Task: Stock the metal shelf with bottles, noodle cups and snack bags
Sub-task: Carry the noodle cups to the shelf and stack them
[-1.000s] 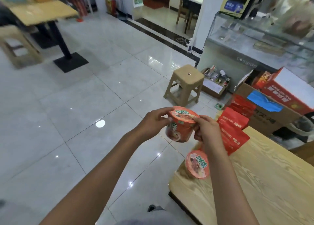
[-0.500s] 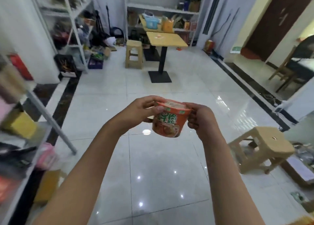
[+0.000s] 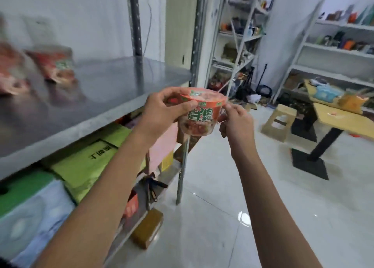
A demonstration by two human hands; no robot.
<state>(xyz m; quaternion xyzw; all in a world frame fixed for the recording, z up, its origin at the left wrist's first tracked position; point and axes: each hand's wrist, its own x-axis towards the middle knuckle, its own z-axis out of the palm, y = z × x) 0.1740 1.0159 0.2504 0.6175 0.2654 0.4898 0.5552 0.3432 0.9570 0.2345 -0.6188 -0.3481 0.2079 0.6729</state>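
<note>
A red noodle cup [image 3: 199,113] with green lettering is held upright in front of me, just off the right front corner of the metal shelf [image 3: 105,97]. My left hand [image 3: 164,108] grips its left side with thumb over the rim. My right hand [image 3: 235,119] pinches its right edge. On the shelf's steel top level, at the far left, stand two blurred red noodle cups [image 3: 53,65].
Below the top level lie green, pink and pale boxes [image 3: 85,162], and a brown box [image 3: 147,227] sits on the floor by the shelf leg. White racks [image 3: 238,41] line the back wall. A tan stool [image 3: 280,122] and a wooden table [image 3: 344,120] stand to the right.
My view has swung left from the open floor to the metal shelf. The cup stays held between both hands and now sits close to the shelf's corner.
</note>
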